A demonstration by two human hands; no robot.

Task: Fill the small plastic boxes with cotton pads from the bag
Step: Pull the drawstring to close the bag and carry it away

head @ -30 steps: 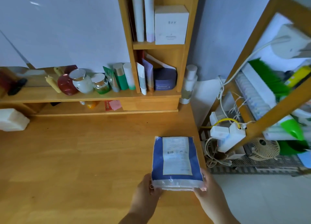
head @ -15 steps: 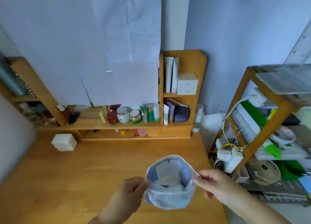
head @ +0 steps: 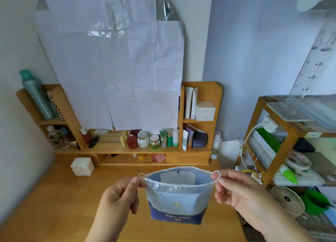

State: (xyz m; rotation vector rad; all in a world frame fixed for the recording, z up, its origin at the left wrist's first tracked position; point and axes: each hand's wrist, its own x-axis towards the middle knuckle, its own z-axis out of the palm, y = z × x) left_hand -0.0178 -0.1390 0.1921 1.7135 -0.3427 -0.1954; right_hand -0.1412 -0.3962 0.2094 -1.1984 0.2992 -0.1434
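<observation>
My left hand (head: 119,196) pinches the left end of the bag's (head: 177,196) drawstring between thumb and forefinger, and my right hand (head: 234,190) pinches the loop at the right end the same way. Between them I hold the bag up above the near right part of the desk (head: 54,196), its mouth pulled wide, clear plastic above and a dark blue band along the bottom. I can see pale contents through the plastic but cannot tell single pads apart.

Under and left of my hands the wooden desk top runs bare out to its left edge by the white wall. A stack of white cotton pads (head: 82,166) sits near the far left of the desk, just in front of the low shelf unit (head: 127,150) along the far edge. That shelf carries a row of jars, tubes and bottles, with a white box (head: 205,110) in the upright compartment at its right end. A white bottle (head: 216,144) stands at the desk's far right corner. Past the right edge, close by my right hand, stands a wooden rack (head: 280,145) with cables, green items and a small fan (head: 288,199) low down.
</observation>
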